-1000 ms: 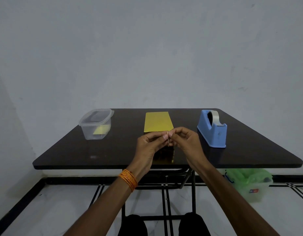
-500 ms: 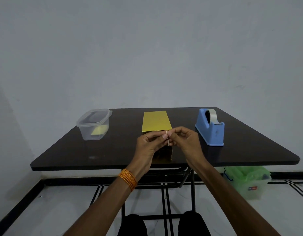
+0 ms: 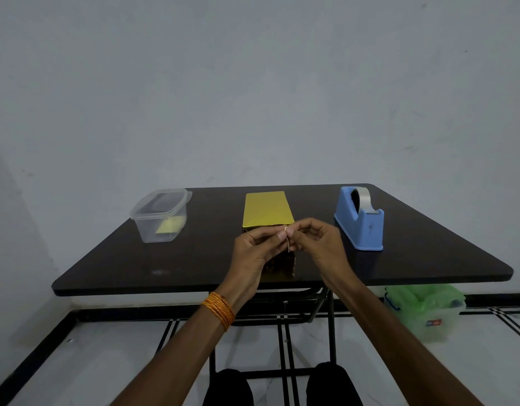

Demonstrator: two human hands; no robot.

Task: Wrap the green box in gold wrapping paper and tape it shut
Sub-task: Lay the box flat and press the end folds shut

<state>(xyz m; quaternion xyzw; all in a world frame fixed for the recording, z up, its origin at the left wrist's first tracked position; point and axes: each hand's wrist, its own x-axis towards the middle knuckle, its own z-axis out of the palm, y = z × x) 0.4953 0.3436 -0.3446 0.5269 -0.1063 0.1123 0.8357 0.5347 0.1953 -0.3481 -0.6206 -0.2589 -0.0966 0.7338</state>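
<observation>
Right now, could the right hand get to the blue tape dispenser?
Probably yes. The tape dispenser stands just right of the right hand, with only bare table between. But it and the left hand pinch a thin pale strip, so it must let go first.

box [image 3: 267, 210]: glossy gold paper | table [image 3: 428, 259]: dark, glossy | container [image 3: 160, 216]: clear plastic
</observation>
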